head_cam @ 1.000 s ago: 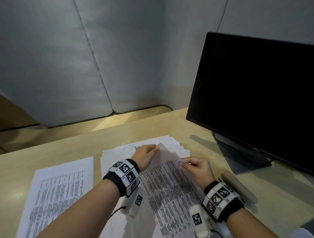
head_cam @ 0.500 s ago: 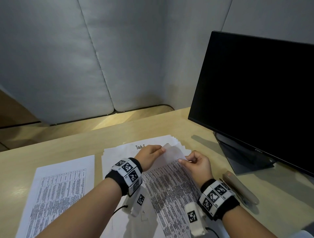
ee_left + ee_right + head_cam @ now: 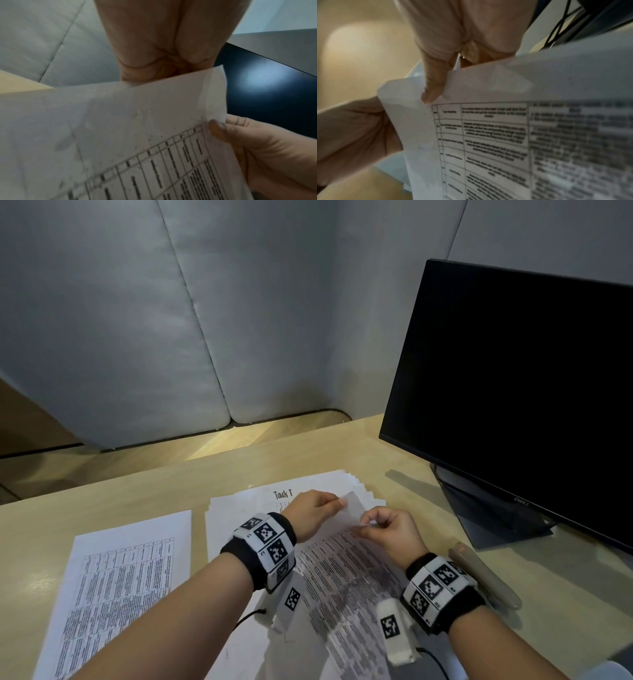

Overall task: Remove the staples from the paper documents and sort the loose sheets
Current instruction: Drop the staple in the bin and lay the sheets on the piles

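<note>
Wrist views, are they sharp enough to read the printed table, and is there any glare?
Left wrist view: soft all over, the held sheet unreadable, a pale glare patch on the monitor. Right wrist view: the table's grid lines show near the thumb, but the words stay blurred, worse toward the right edge; no glare.

A light wooden desk (image 3: 144,484) with a smooth pale top carries everything in view. At its left lies a single white sheet printed with a dense table (image 3: 116,587), flat and set apart by a strip of bare wood from the fanned stack of white printed papers (image 3: 239,508) at the centre, whose top page bears a handwritten heading. At the right stands the dark grey stand (image 3: 486,508) of a black flat-panel monitor (image 3: 513,392), its base resting on the desk. Just in front of that base lies a beige elongated object with a rounded end (image 3: 486,580); its kind cannot be told.
</note>
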`<action>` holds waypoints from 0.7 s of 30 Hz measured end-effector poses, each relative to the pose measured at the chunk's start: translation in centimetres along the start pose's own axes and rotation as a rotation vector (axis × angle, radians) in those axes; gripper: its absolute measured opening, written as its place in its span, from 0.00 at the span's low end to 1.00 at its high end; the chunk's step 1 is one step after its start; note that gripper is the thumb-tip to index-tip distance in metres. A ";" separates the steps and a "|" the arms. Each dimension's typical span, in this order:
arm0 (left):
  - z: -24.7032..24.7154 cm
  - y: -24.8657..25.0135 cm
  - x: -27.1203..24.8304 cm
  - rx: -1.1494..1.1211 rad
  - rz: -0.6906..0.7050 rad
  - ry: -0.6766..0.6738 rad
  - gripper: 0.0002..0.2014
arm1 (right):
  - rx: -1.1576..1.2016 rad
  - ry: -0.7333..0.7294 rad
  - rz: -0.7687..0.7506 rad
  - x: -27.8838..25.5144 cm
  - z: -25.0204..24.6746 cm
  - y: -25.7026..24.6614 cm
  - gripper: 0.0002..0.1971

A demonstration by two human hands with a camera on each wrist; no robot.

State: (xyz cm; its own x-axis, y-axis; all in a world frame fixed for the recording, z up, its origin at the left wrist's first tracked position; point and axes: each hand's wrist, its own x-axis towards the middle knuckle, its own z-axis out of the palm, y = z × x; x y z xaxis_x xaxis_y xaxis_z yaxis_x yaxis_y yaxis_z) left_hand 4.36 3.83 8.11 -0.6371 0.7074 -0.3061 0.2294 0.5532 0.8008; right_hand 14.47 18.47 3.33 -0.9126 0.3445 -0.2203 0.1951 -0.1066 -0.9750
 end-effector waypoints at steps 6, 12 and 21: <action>-0.5 -0.9 0.0 -0.040 -0.056 -0.009 0.13 | 0.020 0.101 -0.022 0.1 -0.6 0.5 0.12; -0.5 -1.0 0.0 -0.047 -0.066 0.028 0.15 | -0.075 0.053 -0.020 -0.8 -0.8 0.2 0.12; 0.2 -0.2 -0.4 -0.075 -0.006 0.173 0.11 | -0.107 0.171 0.020 -1.1 0.0 -0.1 0.12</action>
State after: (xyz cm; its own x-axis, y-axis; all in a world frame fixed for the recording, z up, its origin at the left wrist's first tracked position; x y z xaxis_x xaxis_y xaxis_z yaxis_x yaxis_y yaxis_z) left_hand 4.76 3.51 7.97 -0.7568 0.6143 -0.2232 0.1737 0.5183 0.8374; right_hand 15.42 18.11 3.68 -0.8354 0.4980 -0.2324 0.2576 -0.0187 -0.9661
